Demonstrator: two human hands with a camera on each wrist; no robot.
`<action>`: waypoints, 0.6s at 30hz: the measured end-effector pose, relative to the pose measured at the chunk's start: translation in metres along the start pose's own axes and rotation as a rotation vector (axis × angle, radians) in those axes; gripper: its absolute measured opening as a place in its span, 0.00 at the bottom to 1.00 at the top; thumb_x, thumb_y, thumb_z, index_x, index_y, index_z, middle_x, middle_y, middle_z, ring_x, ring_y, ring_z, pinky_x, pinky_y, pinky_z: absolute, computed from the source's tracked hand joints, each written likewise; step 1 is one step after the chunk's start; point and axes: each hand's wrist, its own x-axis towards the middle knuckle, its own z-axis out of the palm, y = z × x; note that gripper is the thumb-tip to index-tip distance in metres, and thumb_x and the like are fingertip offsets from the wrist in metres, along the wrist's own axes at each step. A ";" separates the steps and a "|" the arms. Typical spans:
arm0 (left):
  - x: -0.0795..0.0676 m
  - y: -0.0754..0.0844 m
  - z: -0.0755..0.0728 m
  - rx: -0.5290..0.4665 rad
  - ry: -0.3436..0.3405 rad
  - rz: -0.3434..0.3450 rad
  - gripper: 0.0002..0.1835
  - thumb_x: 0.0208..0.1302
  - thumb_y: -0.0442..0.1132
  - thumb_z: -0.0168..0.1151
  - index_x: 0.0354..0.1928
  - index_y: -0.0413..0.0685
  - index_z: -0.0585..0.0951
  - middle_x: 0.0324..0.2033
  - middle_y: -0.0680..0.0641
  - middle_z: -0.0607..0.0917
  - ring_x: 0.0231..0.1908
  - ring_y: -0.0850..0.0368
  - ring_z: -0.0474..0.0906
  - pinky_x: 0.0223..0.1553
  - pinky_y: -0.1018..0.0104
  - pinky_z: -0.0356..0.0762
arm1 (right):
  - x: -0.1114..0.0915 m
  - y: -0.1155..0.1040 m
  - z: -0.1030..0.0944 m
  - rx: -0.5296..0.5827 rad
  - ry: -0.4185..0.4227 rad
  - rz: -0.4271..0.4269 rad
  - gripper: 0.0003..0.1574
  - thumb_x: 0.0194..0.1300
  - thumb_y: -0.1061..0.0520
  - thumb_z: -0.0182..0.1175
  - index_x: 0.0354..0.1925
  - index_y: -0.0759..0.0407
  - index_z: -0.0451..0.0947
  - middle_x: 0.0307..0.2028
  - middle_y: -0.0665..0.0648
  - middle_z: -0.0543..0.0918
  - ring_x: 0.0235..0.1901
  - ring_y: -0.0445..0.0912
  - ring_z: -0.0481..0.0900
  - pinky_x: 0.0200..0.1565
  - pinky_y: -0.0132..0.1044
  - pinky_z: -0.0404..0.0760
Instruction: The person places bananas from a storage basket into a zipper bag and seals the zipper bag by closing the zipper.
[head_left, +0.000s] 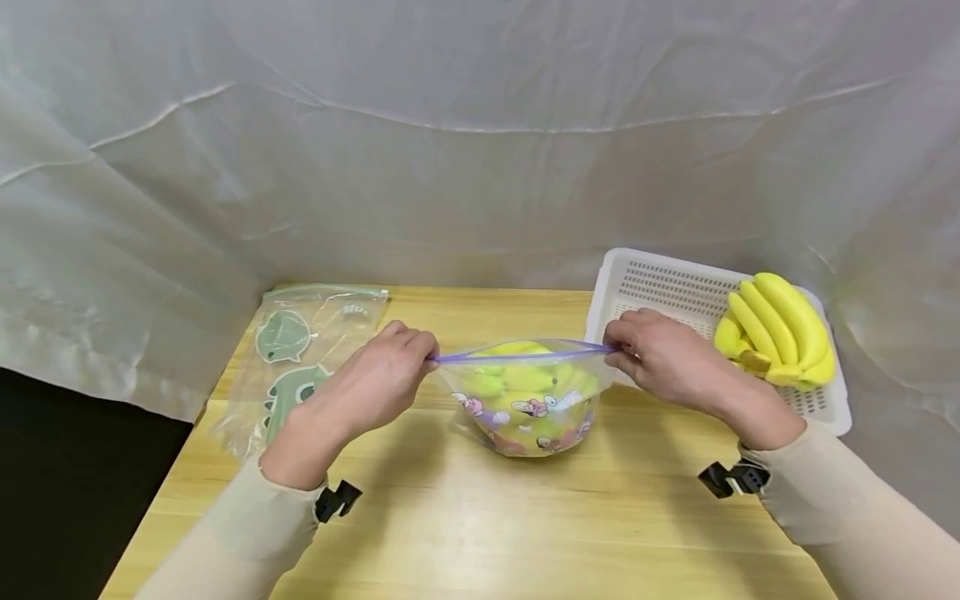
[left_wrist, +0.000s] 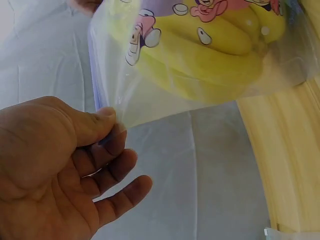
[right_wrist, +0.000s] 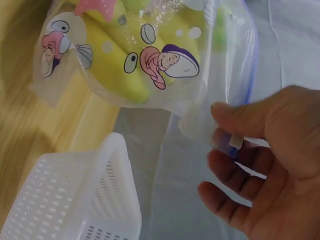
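A clear zip bag point(head_left: 517, 417) with cartoon prints and a purple zip strip stands on the table, with yellow bananas point(left_wrist: 200, 65) inside it. At the strip's left end, my left hand point(head_left: 382, 383) pinches the bag's top corner between thumb and index finger. My right hand point(head_left: 667, 358) pinches the right corner, where a small pale slider point(right_wrist: 237, 142) shows by the fingers in the right wrist view. Between the hands the strip is stretched sideways, its two edges slightly apart in the middle.
A white perforated basket point(head_left: 611, 287) at the back right holds a bunch of bananas point(head_left: 787, 329). On the left of the wooden table point(head_left: 480, 533) lies a flat clear zip bag with green dinosaur prints point(head_left: 283, 337). A grey curtain point(head_left: 480, 192) hangs behind.
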 end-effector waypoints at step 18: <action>-0.001 0.000 -0.012 0.064 -0.031 -0.016 0.01 0.71 0.33 0.68 0.39 0.46 0.85 0.34 0.50 0.87 0.39 0.50 0.79 0.43 0.57 0.82 | 0.017 -0.019 0.012 0.047 0.144 -0.138 0.09 0.66 0.57 0.72 0.33 0.49 0.80 0.31 0.45 0.81 0.32 0.42 0.74 0.45 0.47 0.73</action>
